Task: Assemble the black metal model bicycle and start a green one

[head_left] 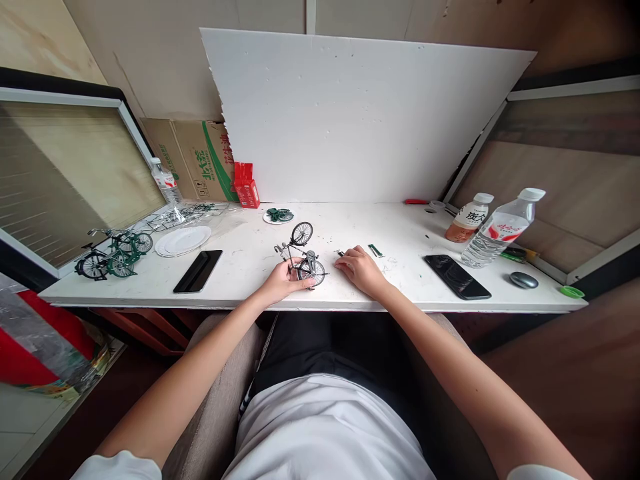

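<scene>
A small black model bicycle (311, 261) is tilted over the white table's front, its front wheel pointing away from me. My left hand (285, 283) is closed on it near the rear wheel. To its right, my right hand (361, 268) rests on the tabletop, thumb and fingers pinched together at a tiny dark part (341, 253). Whether that part is gripped or only touched is hard to see. A green plastic frame piece (375, 251) lies just beyond my right hand.
Several model bicycles (120, 257) stand at the left, by white plates (184, 241) and a phone (199, 271). A small dish (279, 215) holds green parts. At the right are two bottles (500, 230), another phone (457, 277) and a mouse (524, 280). A white board (365, 120) leans behind.
</scene>
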A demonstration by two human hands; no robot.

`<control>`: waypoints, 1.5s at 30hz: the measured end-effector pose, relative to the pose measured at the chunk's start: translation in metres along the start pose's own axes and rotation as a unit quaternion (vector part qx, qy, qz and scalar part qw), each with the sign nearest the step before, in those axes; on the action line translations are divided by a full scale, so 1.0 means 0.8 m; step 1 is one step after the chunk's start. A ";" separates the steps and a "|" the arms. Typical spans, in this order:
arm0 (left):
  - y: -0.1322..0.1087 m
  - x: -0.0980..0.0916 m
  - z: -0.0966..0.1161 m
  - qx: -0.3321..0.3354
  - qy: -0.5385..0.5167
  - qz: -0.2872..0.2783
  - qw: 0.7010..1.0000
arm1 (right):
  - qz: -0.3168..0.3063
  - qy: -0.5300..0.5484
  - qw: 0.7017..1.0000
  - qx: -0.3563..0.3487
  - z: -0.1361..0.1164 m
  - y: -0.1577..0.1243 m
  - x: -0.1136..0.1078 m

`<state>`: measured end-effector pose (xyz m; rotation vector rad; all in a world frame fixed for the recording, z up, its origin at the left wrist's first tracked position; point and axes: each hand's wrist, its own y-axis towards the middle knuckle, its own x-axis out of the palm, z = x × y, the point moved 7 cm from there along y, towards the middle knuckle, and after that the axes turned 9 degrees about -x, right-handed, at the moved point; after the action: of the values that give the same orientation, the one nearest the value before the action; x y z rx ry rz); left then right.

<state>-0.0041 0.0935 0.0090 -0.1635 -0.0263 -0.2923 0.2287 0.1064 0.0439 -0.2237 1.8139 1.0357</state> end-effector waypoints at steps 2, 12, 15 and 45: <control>-0.001 0.000 0.001 0.001 0.002 0.001 1.000 | -0.009 -0.003 1.000 -0.005 -0.004 0.002 -0.001; -0.005 0.004 0.007 0.003 0.011 -0.003 1.000 | 0.000 -0.013 1.000 -0.023 -0.018 0.006 -0.010; -0.004 0.003 0.006 0.011 0.023 -0.002 1.000 | 0.055 -0.011 0.997 -0.047 -0.030 0.007 -0.019; -0.008 0.004 0.010 0.027 0.060 0.015 0.998 | 0.106 0.042 0.983 -0.143 -0.099 0.010 -0.013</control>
<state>-0.0027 0.0878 0.0177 -0.0923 0.0869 -0.2705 0.1762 0.0502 0.0678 -0.2546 1.7872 1.4585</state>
